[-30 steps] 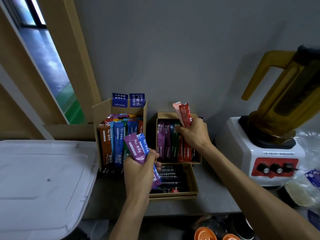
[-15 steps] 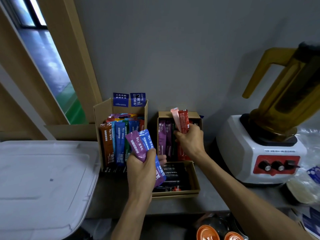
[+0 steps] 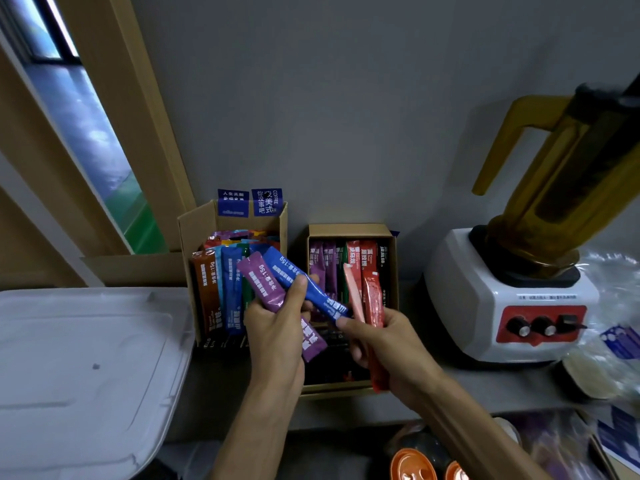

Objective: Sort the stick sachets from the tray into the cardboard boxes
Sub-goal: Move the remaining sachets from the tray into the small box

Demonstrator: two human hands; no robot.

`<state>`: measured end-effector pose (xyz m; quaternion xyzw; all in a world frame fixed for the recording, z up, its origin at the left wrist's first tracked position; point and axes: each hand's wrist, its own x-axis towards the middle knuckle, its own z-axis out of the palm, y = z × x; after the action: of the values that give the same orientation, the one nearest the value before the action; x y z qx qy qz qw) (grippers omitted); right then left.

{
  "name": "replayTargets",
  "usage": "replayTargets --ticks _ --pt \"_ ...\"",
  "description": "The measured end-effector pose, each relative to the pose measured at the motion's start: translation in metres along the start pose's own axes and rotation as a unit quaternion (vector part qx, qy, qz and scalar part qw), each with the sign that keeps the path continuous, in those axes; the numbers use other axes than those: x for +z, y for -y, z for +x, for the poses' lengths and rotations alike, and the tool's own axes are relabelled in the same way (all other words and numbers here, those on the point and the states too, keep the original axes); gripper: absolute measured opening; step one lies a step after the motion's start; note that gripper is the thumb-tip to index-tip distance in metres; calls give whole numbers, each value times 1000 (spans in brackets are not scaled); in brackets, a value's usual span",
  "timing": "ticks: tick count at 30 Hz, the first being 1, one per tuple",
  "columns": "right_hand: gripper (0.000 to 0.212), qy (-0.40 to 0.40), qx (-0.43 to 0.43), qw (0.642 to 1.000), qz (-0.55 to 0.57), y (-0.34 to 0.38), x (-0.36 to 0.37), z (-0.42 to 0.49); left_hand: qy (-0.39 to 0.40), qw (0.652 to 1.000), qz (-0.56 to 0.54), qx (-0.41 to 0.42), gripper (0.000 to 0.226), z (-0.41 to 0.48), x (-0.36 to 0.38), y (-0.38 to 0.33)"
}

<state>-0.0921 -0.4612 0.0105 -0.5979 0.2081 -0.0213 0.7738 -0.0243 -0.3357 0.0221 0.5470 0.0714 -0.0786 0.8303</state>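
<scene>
- Grey wall backs desk (image 3: 485, 386) and cardboard boxes (image 3: 349, 230).
- Left hand (image 3: 273, 327) grips purple sachet (image 3: 263, 282), blue sachet (image 3: 298, 275).
- Right hand (image 3: 384, 344) grips red sachet (image 3: 373, 299), pink sachet (image 3: 353, 289); fingertip perhaps touches blue.

The grey bench (image 3: 460, 386) carries a tall cardboard box (image 3: 195, 230), a low cardboard box (image 3: 349, 228) just right of it, and a blender (image 3: 478, 306) further right.

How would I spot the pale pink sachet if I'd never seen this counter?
Start at the white blender base on the right. Just left of it, the right hand grips two sachets. The pink sachet is the paler one, left of the red sachet.
</scene>
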Motion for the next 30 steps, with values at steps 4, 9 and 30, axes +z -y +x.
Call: replayTargets --ticks 4,9,30 --pt "19 -44 5 997 60 2 -14 10 -21 1000 -9 -16 16 4 -5 -1" --pt "6 -126 -45 991 26 39 -29 27 4 998 63 -23 12 7 -21 0" --pt "8 -117 -189 872 -436 103 8 100 -29 998 63 -2 10 2 -33 -6"
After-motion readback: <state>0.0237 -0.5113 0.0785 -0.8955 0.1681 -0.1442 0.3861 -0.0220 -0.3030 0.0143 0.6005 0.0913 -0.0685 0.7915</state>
